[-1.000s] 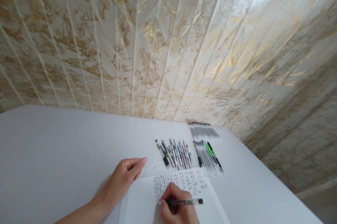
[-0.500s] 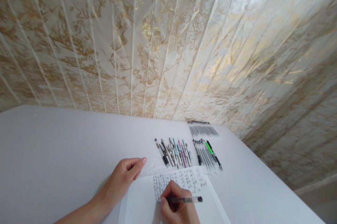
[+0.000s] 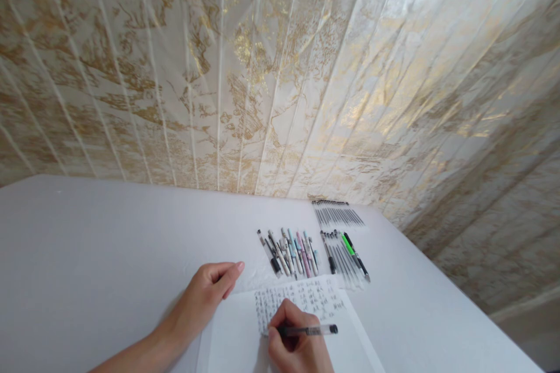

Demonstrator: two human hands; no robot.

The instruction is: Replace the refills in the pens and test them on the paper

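My right hand (image 3: 295, 341) grips a clear pen with a black cap (image 3: 312, 330), its tip on a white sheet of paper (image 3: 236, 338) that carries several lines of handwriting (image 3: 306, 297). My left hand (image 3: 203, 297) rests on the table at the sheet's upper left corner, fingers loosely curled, holding nothing. Just beyond the sheet lies a row of coloured pens (image 3: 291, 253), with a second group of pens (image 3: 345, 253), one green, to their right.
A row of thin dark refills (image 3: 336, 215) lies farther back near the wall. The white table (image 3: 87, 244) stretches wide to the left. A gold-patterned wall covering (image 3: 280, 69) rises behind, and the table's right edge (image 3: 459, 309) runs diagonally.
My right hand and pen have shifted slightly up the sheet. The left hand has stayed put.
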